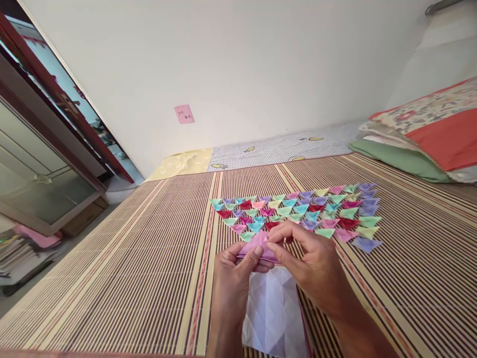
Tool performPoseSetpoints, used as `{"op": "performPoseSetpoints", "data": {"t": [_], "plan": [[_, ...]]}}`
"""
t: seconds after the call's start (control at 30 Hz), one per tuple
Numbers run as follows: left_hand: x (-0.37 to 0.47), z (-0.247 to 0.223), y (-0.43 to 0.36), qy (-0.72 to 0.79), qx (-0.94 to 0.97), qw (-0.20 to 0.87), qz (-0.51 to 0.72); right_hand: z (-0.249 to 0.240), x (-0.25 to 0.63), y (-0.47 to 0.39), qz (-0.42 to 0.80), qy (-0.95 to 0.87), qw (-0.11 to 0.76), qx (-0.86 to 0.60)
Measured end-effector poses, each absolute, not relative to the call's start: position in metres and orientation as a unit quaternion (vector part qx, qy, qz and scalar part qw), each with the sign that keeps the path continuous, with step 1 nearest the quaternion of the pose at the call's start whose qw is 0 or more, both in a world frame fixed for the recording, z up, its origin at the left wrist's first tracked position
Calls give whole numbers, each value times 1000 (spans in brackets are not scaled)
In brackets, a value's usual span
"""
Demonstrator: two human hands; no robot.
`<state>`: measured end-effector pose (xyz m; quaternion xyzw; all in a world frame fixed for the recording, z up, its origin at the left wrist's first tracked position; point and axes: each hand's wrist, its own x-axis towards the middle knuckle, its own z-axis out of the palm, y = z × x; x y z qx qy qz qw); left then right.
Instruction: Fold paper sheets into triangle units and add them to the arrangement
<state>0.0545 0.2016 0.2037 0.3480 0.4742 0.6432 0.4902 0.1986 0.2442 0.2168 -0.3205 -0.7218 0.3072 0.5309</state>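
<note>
A folded pink paper (257, 244) is held up over the striped mat. My left hand (234, 273) grips its left side, thumb on top and fingers beneath. The thumb and index finger of my right hand (311, 261) pinch the paper's upper right part. Below the hands lies creased pale lilac paper (270, 311), with a dark pink edge showing along its right side. Beyond the hands, many small folded paper pieces (285, 211) in green, blue, pink, red, yellow and purple are laid out in rows; my right hand hides part of the nearest row.
The striped mat (149, 258) spreads over the whole surface. Folded bedding (439, 134) is piled at the far right. Checked cloth (261, 149) runs along the wall, beside yellow cloth (182, 161). A door (40, 159) stands at the left.
</note>
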Motion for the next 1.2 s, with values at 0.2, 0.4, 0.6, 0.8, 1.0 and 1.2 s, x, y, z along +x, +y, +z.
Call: {"op": "performPoseSetpoints", "data": {"t": [0.2, 0.4, 0.6, 0.8, 1.0, 1.2], "plan": [[54, 204, 201, 482, 363, 479, 638, 217, 199, 245, 336, -705, 522, -343], [54, 206, 200, 492, 373, 454, 642, 218, 200, 243, 370, -694, 514, -341], [54, 205, 200, 485, 360, 465, 648, 220, 201, 243, 349, -712, 511, -332], [52, 207, 199, 472, 383, 478, 634, 221, 202, 245, 318, -737, 511, -307], [51, 208, 198, 474, 399, 479, 622, 220, 201, 243, 347, -726, 487, -340], [52, 207, 199, 467, 387, 496, 621, 220, 199, 241, 360, -704, 485, -372]]}}
